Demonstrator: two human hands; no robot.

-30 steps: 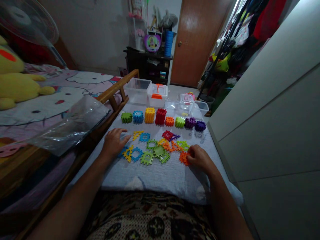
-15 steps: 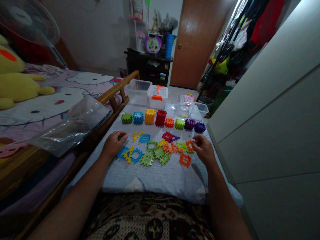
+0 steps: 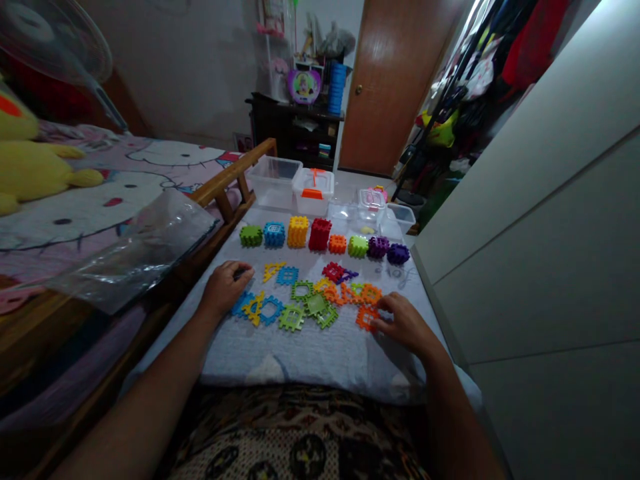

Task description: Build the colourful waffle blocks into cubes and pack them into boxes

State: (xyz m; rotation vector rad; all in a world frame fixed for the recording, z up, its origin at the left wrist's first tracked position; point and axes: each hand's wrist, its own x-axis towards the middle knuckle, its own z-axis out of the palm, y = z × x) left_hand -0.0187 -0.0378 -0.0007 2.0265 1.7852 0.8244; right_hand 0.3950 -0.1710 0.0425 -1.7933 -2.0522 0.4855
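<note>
On cloth (image 3: 320,355), notched plastic squares (image 3: 317,305)

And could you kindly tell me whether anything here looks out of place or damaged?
No damage stands out. The plastic bag looks somewhat out of place, sprawled partly over the wooden rail; the loose pieces lie jumbled, some overlapping, in front of the tidy row of stacks.

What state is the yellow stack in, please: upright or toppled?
Upright: the yellow stack stands between the blue stack and the red stack, its pieces piled one atop another.
</note>
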